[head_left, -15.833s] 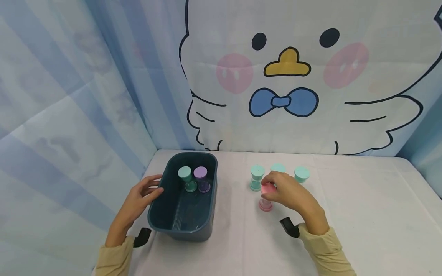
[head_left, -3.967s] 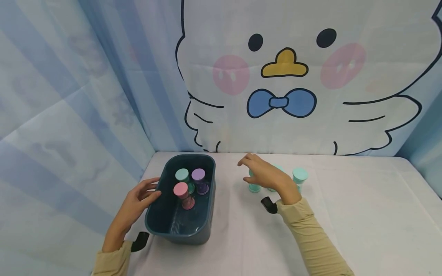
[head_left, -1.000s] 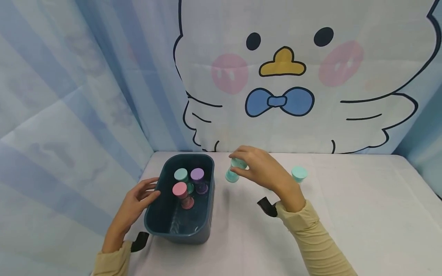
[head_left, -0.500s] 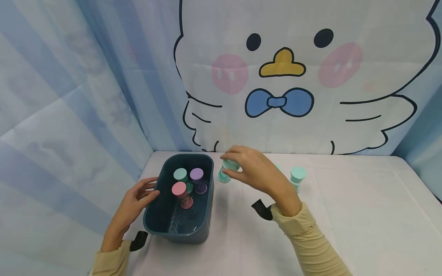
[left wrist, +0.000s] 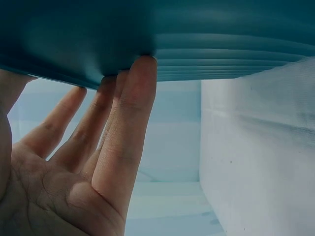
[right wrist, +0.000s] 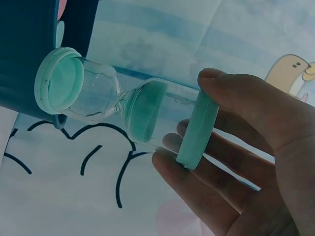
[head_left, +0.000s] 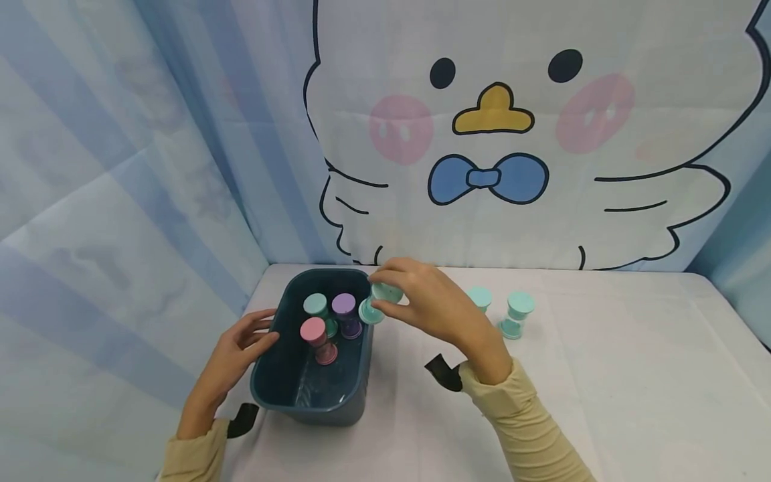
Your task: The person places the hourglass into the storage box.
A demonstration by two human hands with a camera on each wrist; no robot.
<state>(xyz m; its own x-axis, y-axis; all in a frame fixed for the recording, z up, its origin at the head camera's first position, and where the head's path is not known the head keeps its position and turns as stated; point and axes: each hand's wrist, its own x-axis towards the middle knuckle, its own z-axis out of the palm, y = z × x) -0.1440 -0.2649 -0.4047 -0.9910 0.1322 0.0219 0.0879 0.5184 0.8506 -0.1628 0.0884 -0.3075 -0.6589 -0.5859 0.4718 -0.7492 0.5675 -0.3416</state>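
My right hand (head_left: 427, 301) pinches a mint-green hourglass (right wrist: 118, 101) by one end cap. The hourglass is tilted, with its free end over the right rim of a dark blue-green bin (head_left: 310, 391). Inside the bin stand a green hourglass (head_left: 316, 306), a purple hourglass (head_left: 345, 305) and a pink hourglass (head_left: 314, 331). On the bin's left side my left hand (head_left: 231, 351) touches the wall, its fingers (left wrist: 125, 128) nearly straight against the outside. Two more mint hourglasses stand on the table to the right, one (head_left: 480, 298) partly hidden by the right hand, the other (head_left: 518, 311) plainly visible.
A white cloth covers the table (head_left: 632, 375). Behind it hangs a backdrop (head_left: 494, 227) printed with a cartoon bird, and a blue-and-white curtain (head_left: 120, 234) closes off the left side.
The pink hourglass went from the table into the bin earlier. Since then my right hand has lifted a mint hourglass and carried it left to the bin's rim. My left hand stays put.
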